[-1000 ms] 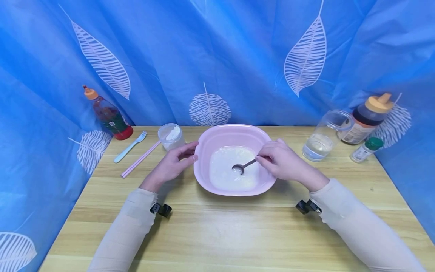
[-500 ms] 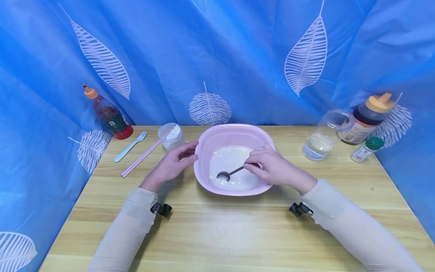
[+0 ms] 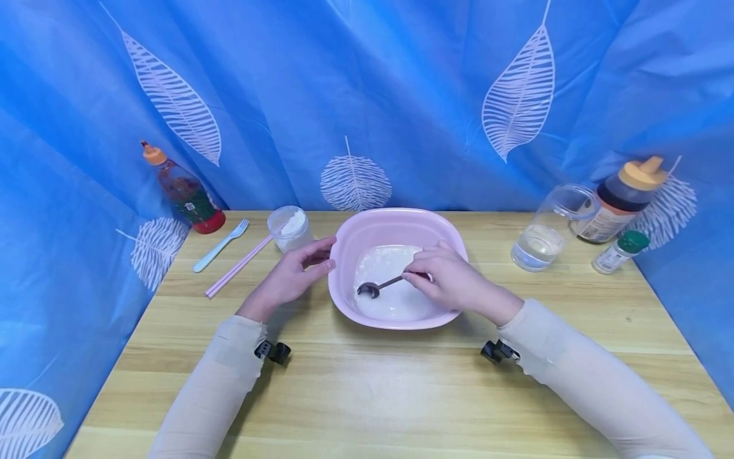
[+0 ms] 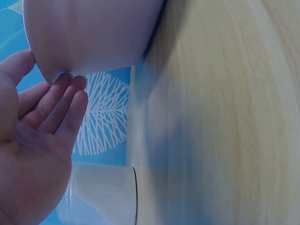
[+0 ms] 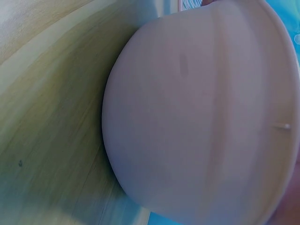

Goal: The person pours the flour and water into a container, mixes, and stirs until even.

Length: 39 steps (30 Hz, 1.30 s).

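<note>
A pink plastic basin [image 3: 395, 322] sits on the table with whitish liquid [image 3: 401, 303] inside. My left hand [image 3: 295, 274] rests its fingertips and thumb against the outer rim on the left side, its fingers fairly straight in the left wrist view. Over the right part of the basin, my right hand [image 3: 444, 277] pinches the handle of a dark brown spoon [image 3: 369, 290]. The spoon's bowl lies in the liquid near the left inner wall. Mostly the outer wall of the basin [image 5: 178, 117] fills the right wrist view, hiding the spoon there.
Left of the basin are a jar of white powder [image 3: 289, 229], pink chopsticks [image 3: 237, 268], a light blue fork [image 3: 220, 245] and a red sauce bottle [image 3: 192, 201]. To the right stand a clear cup of liquid [image 3: 538, 245], a dark sauce bottle [image 3: 619, 201] and a green-capped shaker [image 3: 621, 252].
My right hand has moved left with the spoon, whose bowl has swept from mid-basin toward the left wall, dipping nearer and then farther back. The left hand stays at the rim.
</note>
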{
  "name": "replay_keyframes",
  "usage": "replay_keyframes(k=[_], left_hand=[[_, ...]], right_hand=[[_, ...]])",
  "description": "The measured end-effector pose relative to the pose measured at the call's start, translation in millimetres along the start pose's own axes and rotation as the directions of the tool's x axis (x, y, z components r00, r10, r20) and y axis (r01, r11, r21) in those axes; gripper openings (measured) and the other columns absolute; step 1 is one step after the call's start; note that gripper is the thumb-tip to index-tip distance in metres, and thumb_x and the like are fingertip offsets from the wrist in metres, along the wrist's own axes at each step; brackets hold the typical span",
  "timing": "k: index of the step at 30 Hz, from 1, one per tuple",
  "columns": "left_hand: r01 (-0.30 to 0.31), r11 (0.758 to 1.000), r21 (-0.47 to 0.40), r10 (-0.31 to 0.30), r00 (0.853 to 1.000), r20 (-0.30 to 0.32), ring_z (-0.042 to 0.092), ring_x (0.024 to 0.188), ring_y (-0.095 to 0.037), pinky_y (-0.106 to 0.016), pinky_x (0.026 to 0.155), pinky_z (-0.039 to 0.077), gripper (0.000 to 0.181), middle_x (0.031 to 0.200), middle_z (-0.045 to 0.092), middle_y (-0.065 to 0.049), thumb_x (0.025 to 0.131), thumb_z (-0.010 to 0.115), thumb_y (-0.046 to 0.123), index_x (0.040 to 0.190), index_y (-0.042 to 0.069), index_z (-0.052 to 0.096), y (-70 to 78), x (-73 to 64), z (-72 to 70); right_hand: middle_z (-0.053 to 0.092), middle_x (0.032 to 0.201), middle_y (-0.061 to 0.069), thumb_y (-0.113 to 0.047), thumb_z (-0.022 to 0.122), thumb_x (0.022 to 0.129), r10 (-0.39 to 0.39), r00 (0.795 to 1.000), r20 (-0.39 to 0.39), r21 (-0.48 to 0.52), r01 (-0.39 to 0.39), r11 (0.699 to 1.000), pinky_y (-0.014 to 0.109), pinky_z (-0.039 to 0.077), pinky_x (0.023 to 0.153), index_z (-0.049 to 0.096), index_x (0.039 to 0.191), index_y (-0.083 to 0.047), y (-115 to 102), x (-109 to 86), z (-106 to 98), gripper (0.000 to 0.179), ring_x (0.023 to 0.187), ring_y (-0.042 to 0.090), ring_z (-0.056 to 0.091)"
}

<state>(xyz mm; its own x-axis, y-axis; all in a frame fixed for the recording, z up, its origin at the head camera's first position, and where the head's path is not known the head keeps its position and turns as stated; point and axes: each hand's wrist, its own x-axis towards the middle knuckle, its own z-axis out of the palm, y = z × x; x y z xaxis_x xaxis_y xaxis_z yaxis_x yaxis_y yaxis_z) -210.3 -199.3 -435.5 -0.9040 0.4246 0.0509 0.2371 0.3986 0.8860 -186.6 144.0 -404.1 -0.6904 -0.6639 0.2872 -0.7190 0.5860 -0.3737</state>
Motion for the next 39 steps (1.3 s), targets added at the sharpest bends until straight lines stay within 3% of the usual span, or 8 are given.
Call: replay_keyframes(k=[9,16,32,39], left_hand=[[-0.001,1.000,-0.011,0.001,1.000,-0.001,0.063,0.137,-0.038,-0.056,0.125,0.045,0.057,0.146,0.066,-0.019,0.108,0.067,0.019,0.160,0.003,0.051,0.1,1.9,0.2],[-0.004,1.000,-0.013,0.004,1.000,-0.001,0.063,0.136,-0.038,-0.056,0.125,0.046,0.056,0.147,0.066,-0.020,0.108,0.067,0.018,0.160,0.003,0.050,0.3,1.1,0.4],[0.009,1.000,-0.012,-0.009,1.000,-0.007,0.063,0.137,-0.037,-0.055,0.125,0.045,0.056,0.148,0.066,-0.019,0.108,0.067,0.019,0.160,0.004,0.051,0.7,-0.5,0.7],[0.009,1.000,-0.017,-0.009,1.000,-0.004,0.063,0.137,-0.038,-0.056,0.125,0.045,0.057,0.148,0.065,-0.019,0.108,0.067,0.019,0.160,0.003,0.050,1.0,-0.7,0.9]], right_hand=[[0.070,0.074,-0.003,-0.015,0.075,0.100,0.098,0.992,-0.078,-0.062,-0.103,0.993,0.039,0.041,0.082,0.083,0.090,-0.011,5.0,1.9,0.1,0.013,0.079,0.020,0.063],[0.068,0.072,-0.004,-0.015,0.076,0.099,0.118,0.991,-0.068,-0.030,-0.121,0.992,0.039,0.039,0.086,0.085,0.093,-0.009,5.5,-0.4,-4.4,0.012,0.079,0.019,0.061],[0.066,0.077,-0.011,-0.015,0.075,0.100,-0.033,0.999,0.036,0.064,0.031,0.998,0.033,0.039,0.084,0.085,0.095,-0.015,4.6,-11.4,-10.4,0.011,0.077,0.009,0.054],[0.065,0.077,-0.011,-0.015,0.074,0.101,0.003,0.999,0.033,0.044,-0.004,0.999,0.035,0.039,0.087,0.085,0.096,-0.015,8.4,-16.2,-11.7,0.012,0.079,0.010,0.054]])
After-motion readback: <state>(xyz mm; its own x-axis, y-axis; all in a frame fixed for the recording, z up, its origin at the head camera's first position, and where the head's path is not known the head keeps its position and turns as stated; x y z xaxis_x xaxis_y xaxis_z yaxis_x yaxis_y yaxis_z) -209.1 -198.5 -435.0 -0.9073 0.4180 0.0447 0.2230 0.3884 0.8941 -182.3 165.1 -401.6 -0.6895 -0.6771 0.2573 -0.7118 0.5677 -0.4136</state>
